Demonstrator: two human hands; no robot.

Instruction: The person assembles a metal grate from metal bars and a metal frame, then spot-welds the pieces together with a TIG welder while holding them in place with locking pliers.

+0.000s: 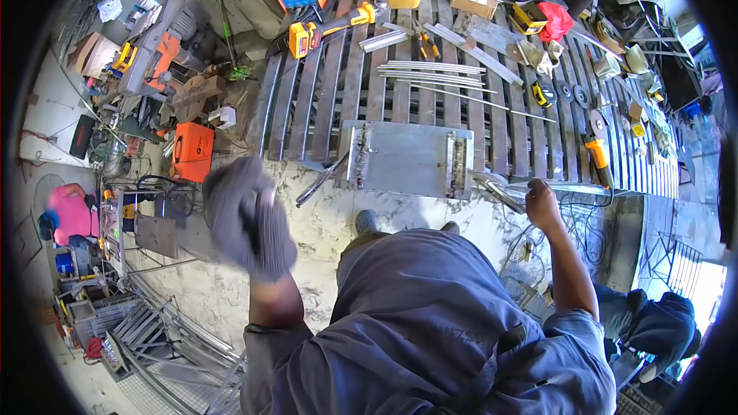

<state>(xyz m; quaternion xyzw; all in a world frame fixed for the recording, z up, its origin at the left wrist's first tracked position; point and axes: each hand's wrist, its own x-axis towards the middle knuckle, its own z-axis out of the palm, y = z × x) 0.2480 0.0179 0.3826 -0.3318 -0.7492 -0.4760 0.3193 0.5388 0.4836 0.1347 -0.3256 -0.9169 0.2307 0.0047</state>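
A grey metal plate (pixel 407 157) lies at the front edge of the slatted metal table, with a rough strip along each side. Locking pliers (pixel 319 182) stick out from its left side, and a second clamp (pixel 500 190) extends from its right. My left hand (pixel 250 219), in a dark grey glove, is raised left of the plate; motion smears its fingers. My right hand (pixel 543 204) is bare and closed by the table's front edge, just beyond the right clamp. What its fingers hold, if anything, is hidden.
Thin metal rods (pixel 434 73) and a yellow angle grinder (pixel 330 27) lie on the slatted table (pixel 307 119). An orange-handled tool (pixel 598 157) hangs at the right edge, near cables. An orange case (pixel 192 151) stands left. Other people are at far left (pixel 73 215) and lower right (pixel 657 327).
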